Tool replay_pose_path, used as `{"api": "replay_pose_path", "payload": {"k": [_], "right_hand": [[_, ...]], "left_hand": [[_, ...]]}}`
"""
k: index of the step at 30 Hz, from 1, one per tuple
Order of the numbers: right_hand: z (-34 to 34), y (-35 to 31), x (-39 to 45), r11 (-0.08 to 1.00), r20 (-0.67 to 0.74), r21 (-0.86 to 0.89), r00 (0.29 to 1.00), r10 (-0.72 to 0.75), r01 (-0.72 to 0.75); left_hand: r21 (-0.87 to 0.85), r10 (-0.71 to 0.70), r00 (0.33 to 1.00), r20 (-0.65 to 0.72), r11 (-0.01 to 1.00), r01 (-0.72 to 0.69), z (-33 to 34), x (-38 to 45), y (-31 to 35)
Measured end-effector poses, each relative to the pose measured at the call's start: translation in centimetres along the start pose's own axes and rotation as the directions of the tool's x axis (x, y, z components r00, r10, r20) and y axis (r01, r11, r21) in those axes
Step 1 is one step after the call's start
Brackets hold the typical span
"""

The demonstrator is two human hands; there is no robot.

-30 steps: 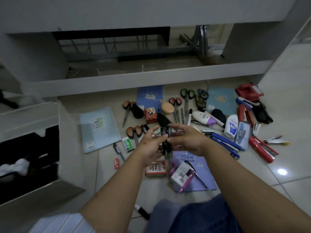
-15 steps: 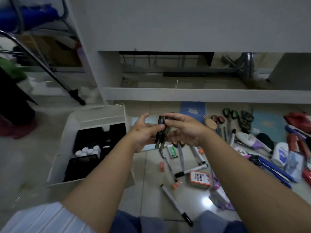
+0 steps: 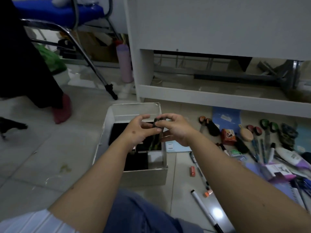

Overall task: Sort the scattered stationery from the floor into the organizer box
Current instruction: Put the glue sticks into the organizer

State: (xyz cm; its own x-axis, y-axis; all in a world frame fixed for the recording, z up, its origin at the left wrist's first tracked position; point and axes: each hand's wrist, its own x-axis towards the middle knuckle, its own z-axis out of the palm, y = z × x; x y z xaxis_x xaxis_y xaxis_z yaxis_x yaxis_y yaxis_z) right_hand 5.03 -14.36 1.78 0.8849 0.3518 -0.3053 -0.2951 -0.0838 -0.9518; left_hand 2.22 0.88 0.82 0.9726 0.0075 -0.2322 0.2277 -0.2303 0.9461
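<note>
Both hands up over the organizer box (image 3: 107,132), which sits on the floor (image 3: 42,157) just in front of the knees. Left hand (image 3: 138,132) and right hand (image 3: 175,130) are close together, each pinching the top of a pair of dark scissors (image 3: 156,132) w/ green-patterned handles (exact type hard to tell, image blurry). The scissors hang point-down, lower end at or inside the box's right-side compartment; can't tell if touching the bottom. Box is white card w/ black dividers inside. Rest of the stationery lies to the right of the box on the floor: blue notebook (image 3: 225,115), red small box (image 3: 228,137), tan oval thing (image 3: 246,135), more scissors (image 3: 267,130), white marker (image 3: 204,207) nearest the legs, small red eraser (image 3: 192,171) just beside the box.
</note>
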Motion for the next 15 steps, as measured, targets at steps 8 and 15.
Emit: {"api": "replay_pose_path", "payload": {"k": [8, 15], "right_hand": [[6.3, 0.0, 2.7, 0.999, 0.058, 0.025, 0.998, -0.030, 0.029], [10.7, 0.8, 5.6, 0.986, 0.081, -0.135, 0.992, -0.092, 0.102]], "left_hand": [[0.172, 0.107, 0.932, -0.345, 0.984, -0.049, -6.5, 0.1, -3.1], [0.147, -0.168, 0.878, -0.447, 0.955, 0.258, -10.4, 0.3, -7.2]]}}
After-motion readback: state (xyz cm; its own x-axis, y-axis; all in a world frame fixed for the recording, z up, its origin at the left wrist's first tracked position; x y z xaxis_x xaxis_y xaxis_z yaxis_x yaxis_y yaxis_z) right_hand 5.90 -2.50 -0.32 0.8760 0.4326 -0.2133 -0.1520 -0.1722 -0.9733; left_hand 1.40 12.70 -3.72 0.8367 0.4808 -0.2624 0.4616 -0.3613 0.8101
